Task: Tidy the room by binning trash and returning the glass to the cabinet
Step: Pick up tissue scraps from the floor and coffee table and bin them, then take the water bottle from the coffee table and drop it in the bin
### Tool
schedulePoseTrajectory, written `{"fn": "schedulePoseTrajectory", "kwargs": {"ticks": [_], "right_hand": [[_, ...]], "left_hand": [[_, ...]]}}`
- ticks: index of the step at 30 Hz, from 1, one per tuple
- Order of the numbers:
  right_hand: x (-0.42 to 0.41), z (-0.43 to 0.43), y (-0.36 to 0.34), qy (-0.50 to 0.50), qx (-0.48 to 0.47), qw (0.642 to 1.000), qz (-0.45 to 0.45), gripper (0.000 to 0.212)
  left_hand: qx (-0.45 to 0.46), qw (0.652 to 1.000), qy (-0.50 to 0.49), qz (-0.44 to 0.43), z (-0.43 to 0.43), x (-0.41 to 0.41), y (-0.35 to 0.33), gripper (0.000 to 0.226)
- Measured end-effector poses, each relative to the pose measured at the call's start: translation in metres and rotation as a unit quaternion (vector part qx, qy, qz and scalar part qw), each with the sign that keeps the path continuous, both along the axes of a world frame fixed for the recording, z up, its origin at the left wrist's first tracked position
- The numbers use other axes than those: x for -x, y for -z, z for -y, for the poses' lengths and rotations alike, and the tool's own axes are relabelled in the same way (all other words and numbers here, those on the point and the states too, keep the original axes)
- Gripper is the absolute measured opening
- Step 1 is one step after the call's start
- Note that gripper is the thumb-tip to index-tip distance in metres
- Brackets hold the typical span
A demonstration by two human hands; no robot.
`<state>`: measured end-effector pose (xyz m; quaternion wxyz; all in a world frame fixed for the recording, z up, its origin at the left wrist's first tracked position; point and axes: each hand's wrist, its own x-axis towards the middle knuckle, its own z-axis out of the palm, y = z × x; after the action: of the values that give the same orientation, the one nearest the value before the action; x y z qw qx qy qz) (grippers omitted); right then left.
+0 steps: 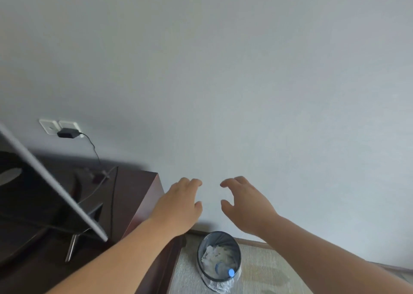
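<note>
A small round bin (202,246) with a clear plastic liner stands on the floor by the wall. Inside it lie crumpled white paper (215,254) and a clear plastic bottle with a blue cap (224,269). My left hand (182,204) and my right hand (243,201) hover in the air above the bin, side by side with a gap between them. The fingers of both are loosely curved and hold nothing. No glass is in view.
A dark wooden cabinet (143,195) stands left of the bin, carrying a flat screen (55,182) on a metal stand and some cables. A black adapter (67,133) is plugged into a wall socket. Pale carpet (268,269) covers the floor.
</note>
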<state>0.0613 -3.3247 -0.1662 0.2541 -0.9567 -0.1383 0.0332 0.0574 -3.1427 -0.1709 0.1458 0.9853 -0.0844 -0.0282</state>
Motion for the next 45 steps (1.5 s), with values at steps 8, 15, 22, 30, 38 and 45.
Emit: {"fn": "schedulePoseTrajectory", "kwargs": {"ticks": [8, 15, 22, 30, 38, 45], "right_hand": [[0.104, -0.013, -0.041, -0.007, 0.01, 0.999, 0.047, 0.043], [0.155, -0.026, -0.08, -0.046, 0.01, 0.995, 0.083, 0.043], [0.193, -0.031, -0.101, -0.147, -0.001, 0.982, 0.117, 0.043], [0.253, -0.052, -0.096, -0.284, -0.025, 0.952, 0.114, 0.044], [0.367, -0.136, -0.11, -0.426, -0.049, 0.896, 0.118, 0.041], [0.529, -0.23, -0.124, -0.551, -0.062, 0.823, 0.124, 0.043]], "left_hand": [[0.01, 0.999, 0.005, 0.05, -0.008, 0.099, -0.034, 0.045], [0.017, 0.995, -0.02, 0.098, -0.014, 0.17, -0.07, 0.045], [0.007, 0.983, -0.113, 0.142, -0.018, 0.241, -0.089, 0.045], [-0.014, 0.957, -0.262, 0.126, -0.019, 0.35, -0.086, 0.044], [-0.034, 0.901, -0.406, 0.15, -0.065, 0.498, -0.101, 0.045], [-0.049, 0.84, -0.52, 0.149, -0.122, 0.68, -0.108, 0.048]]}}
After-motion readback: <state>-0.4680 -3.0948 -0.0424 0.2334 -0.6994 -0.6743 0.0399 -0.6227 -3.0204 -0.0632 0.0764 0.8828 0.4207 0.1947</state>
